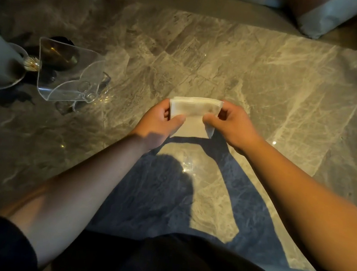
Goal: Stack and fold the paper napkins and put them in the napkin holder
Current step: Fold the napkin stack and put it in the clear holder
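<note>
My left hand (160, 120) and right hand (230, 121) each pinch the napkins (195, 108); holder (68, 76), seemingly empty, lies leftward, nearer my left.

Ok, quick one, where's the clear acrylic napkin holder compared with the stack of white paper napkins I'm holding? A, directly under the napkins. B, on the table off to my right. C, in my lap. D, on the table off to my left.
D: the clear acrylic napkin holder stands empty on the grey marble table, left of the stack of white paper napkins gripped by the left hand and right hand.
</note>
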Available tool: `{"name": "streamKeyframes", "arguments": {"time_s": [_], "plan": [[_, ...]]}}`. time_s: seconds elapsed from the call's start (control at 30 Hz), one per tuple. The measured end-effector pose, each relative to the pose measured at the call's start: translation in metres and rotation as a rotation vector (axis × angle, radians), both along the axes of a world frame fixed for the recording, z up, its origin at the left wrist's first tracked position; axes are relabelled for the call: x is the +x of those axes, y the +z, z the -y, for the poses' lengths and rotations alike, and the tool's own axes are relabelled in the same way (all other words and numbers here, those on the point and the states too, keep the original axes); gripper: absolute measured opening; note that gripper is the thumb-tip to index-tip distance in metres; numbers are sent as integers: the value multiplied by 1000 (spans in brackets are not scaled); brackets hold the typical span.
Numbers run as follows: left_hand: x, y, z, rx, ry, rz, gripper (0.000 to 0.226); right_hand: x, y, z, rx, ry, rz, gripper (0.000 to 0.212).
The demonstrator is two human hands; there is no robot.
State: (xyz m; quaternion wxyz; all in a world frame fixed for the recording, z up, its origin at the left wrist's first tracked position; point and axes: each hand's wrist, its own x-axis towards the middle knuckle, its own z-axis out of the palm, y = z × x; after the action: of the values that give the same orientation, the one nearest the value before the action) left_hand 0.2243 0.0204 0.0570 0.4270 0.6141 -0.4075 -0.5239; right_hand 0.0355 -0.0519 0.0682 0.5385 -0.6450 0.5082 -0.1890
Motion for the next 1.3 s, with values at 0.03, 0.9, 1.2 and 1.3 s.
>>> {"name": "streamKeyframes", "arguments": {"time_s": [0.03, 0.9, 1.2, 1.3], "plan": [[0, -2, 0, -19, -1, 13, 19, 0, -3, 0, -55, 6, -29, 12], [-3, -63, -4, -121, -129, 392, 23, 4, -59, -16, -25, 109, -123, 21], [2, -61, -7, 4, -22, 287, 28, 4, -53, -12, 118, 16, 13, 25], [7, -51, -11, 37, 32, -24, 29, 5, -42, -11, 254, -67, 143, 30]]}}
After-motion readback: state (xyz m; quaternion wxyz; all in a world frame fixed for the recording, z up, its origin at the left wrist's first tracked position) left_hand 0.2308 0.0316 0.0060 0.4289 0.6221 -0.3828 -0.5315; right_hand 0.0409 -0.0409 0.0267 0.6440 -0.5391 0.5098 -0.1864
